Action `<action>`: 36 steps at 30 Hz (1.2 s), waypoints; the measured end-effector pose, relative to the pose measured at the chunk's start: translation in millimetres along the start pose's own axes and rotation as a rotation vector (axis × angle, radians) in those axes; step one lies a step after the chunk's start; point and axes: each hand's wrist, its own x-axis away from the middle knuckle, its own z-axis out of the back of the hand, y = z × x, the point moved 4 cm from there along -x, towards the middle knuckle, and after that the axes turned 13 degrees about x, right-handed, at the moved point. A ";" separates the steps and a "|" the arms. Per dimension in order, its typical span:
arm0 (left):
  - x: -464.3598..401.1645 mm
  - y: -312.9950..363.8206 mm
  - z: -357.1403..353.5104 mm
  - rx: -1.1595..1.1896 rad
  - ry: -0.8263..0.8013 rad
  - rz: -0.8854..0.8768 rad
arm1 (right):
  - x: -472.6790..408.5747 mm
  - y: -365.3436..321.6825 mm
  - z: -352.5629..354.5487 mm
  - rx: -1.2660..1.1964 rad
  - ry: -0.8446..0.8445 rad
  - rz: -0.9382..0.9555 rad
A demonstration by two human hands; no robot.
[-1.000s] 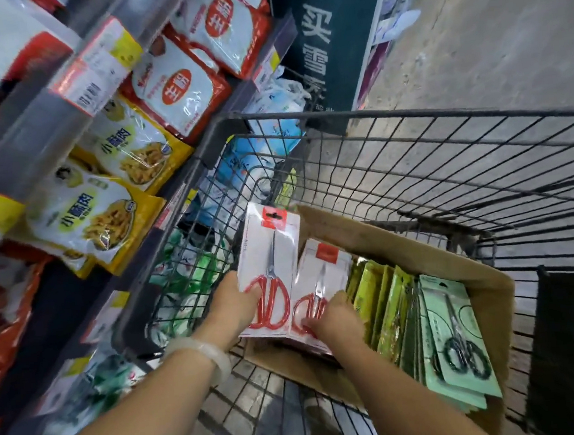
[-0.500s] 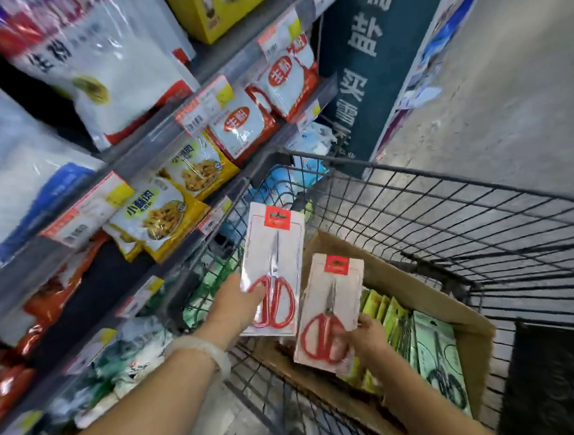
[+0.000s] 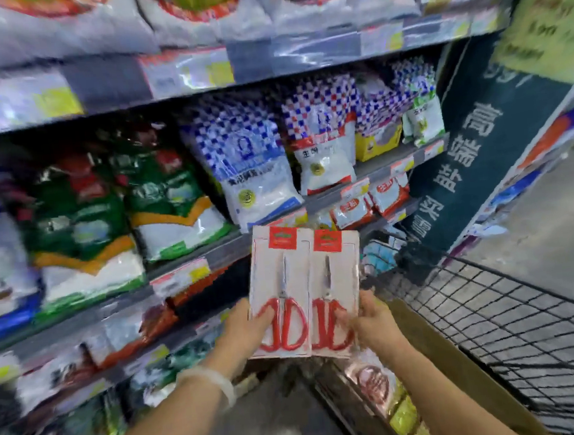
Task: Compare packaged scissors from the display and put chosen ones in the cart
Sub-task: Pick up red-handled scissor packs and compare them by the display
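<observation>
Two white cards of red-handled scissors are held up side by side in front of the shelves. My left hand point(image 3: 243, 330) grips the left scissors pack point(image 3: 280, 286) at its lower edge, thumb over the red handles. My right hand point(image 3: 372, 320) grips the right scissors pack point(image 3: 335, 285) the same way. Both cards stand upright, edges touching. Below them sits the wire cart point(image 3: 513, 319), holding a cardboard box point(image 3: 436, 346) with more packaged goods, partly hidden by my right forearm.
Store shelves point(image 3: 187, 273) filled with bagged goods run along the left and behind the cards. A dark green sign panel point(image 3: 474, 175) stands at the shelf end. Grey floor point(image 3: 561, 230) lies to the right beyond the cart.
Both hands have lifted their scissors packs up out of the cart box and brought them together side by side. The view has swung upward toward the shelves.
</observation>
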 end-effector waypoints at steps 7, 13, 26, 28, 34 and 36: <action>108.2 -50.4 168.4 0.205 0.196 0.034 | 91.6 -39.0 -147.1 0.199 -0.216 0.152; 231.1 -107.3 332.6 0.330 0.509 0.012 | 191.3 -65.1 -308.8 0.345 -0.448 0.316; 473.4 -211.6 540.2 0.593 1.097 -0.028 | 398.9 -90.0 -598.7 0.630 -0.974 0.685; 497.8 -220.7 561.0 0.627 1.182 -0.037 | 423.9 -91.0 -633.6 0.635 -1.038 0.701; 545.1 -244.8 633.5 0.720 1.307 -0.018 | 484.0 -87.7 -735.9 0.644 -1.208 0.707; 552.1 -247.5 658.7 0.721 1.326 -0.032 | 495.5 -90.7 -762.0 0.643 -1.249 0.686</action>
